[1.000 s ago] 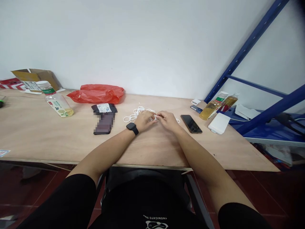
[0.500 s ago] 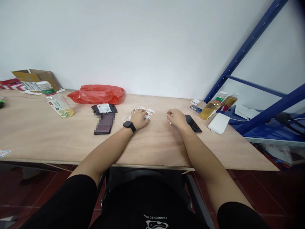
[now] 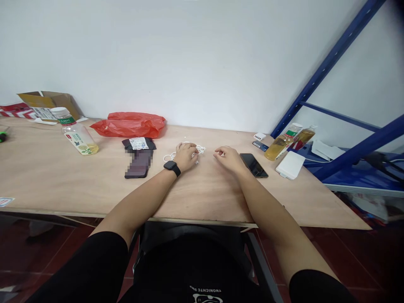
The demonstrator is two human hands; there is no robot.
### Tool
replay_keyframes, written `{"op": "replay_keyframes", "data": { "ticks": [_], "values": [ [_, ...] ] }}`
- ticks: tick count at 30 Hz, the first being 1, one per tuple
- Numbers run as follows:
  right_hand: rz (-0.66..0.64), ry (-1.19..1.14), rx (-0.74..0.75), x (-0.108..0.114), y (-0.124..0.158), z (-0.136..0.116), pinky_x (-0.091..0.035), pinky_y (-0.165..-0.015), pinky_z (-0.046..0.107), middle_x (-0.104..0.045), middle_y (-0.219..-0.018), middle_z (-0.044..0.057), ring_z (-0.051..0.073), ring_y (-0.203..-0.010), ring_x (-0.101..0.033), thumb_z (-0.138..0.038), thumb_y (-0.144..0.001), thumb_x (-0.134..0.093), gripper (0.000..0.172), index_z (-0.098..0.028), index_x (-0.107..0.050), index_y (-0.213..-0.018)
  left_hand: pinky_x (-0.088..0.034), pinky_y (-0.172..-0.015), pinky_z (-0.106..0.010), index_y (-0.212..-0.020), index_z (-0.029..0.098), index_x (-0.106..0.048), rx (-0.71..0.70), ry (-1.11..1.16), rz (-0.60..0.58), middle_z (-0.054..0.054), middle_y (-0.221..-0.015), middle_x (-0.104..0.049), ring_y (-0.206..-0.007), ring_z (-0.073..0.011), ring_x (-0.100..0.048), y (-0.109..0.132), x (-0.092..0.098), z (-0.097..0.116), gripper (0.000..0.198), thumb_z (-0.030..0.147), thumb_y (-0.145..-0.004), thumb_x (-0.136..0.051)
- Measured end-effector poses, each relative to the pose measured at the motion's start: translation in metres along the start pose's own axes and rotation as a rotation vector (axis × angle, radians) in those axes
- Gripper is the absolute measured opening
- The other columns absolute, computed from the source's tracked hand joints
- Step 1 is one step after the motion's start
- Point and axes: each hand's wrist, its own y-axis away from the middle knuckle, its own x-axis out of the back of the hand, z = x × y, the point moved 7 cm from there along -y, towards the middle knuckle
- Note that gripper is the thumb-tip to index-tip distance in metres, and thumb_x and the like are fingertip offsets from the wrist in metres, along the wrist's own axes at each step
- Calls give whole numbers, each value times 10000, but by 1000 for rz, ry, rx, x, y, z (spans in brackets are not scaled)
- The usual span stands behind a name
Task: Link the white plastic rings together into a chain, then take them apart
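A small heap of white rings [image 3: 199,149] lies on the plywood table [image 3: 63,176] near its middle. My left hand [image 3: 185,155], with a black watch on the wrist, rests on the heap with its fingers curled over the rings. My right hand [image 3: 229,158] lies on the table just to the right of the heap, fingers loosely bent and apart; nothing shows in it. A black phone [image 3: 254,165] lies beside my right hand.
A dark pouch [image 3: 139,158], red plastic bag [image 3: 131,125] and a bottle [image 3: 75,136] lie left; a cardboard box [image 3: 47,101] stands at the far left. Two bottles [image 3: 284,143], a white box [image 3: 290,165] and a blue rack [image 3: 347,139] are right.
My hands, first together over the rings, have parted. The left went onto the heap; the right swung out toward the phone, then came back a little.
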Motion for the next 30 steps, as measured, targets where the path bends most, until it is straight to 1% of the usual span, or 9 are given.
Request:
{"op": "replay_keyframes", "data": {
  "ticks": [2,5,7,9,13,17,22,26,30],
  "values": [
    [13,-102,82,-3,2,-14,-478,-782,309,-708,-928,55,187,-825,-623,-308,-832,-654,248,-199,-713,-1047,-307,-1076,-504,-911,230,-680,-83,30,29,-64,-1214,-641,-1173,-252,-541,0,3,8,126,276,-848,-580],
    [-12,-208,147,-11,5,-29,-489,-760,307,-714,-978,55,166,-752,-611,-303,-814,-683,320,-199,-699,-1116,-361,-1047,-462,-917,221,-671,-209,71,43,-71,-1234,-630,-1161,-241,-554,2,3,18,122,270,-838,-592],
    [-31,-243,172,-14,6,-35,-490,-764,308,-719,-1006,60,167,-766,-619,-296,-828,-667,306,-202,-700,-1118,-396,-1026,-442,-912,215,-661,-274,97,27,-78,-1244,-623,-1157,-235,-562,4,2,23,114,257,-828,-598],
    [-28,-253,174,-14,6,-37,-489,-775,310,-726,-1004,62,176,-808,-632,-283,-856,-629,242,-210,-715,-1071,-425,-1010,-430,-897,212,-650,-305,114,-1,-80,-1251,-618,-1153,-231,-569,4,-1,25,98,240,-819,-597],
    [-19,-235,144,-10,6,-36,-490,-792,303,-736,-975,55,182,-842,-646,-286,-877,-596,181,-215,-730,-976,-432,-1029,-421,-890,219,-641,-301,114,-56,-70,-1276,-610,-1180,-223,-564,4,-5,26,89,226,-829,-576],
    [-30,-230,154,-9,7,-39,-491,-817,306,-738,-984,48,187,-873,-652,-307,-898,-573,194,-224,-726,-982,-429,-1048,-427,-969,222,-627,-283,123,-88,-75,-1283,-609,-1209,-230,-554,4,-6,27,165,206,-813,-574],
    [-3,-241,210,-9,7,-45,-493,-817,305,-730,-1002,54,188,-881,-651,-298,-901,-576,205,-232,-723,-1027,-434,-1048,-416,-1099,195,-578,-282,159,-40,-100,-1222,-633,-1179,-230,-568,5,-1,29,300,199,-800,-560],
    [33,-253,254,-5,8,-49,-492,-830,308,-730,-975,57,197,-912,-656,-278,-908,-563,184,-227,-725,-978,-451,-1021,-404,-1108,188,-564,-285,175,-16,-100,-1191,-646,-1142,-228,-586,5,1,30,307,220,-803,-561],
    [26,-243,250,-2,7,-49,-489,-854,316,-738,-963,58,201,-923,-662,-259,-903,-559,173,-220,-723,-941,-465,-996,-389,-1105,180,-557,-281,182,2,-100,-1166,-658,-1104,-221,-603,6,3,30,293,251,-822,-573]
  ]
}}
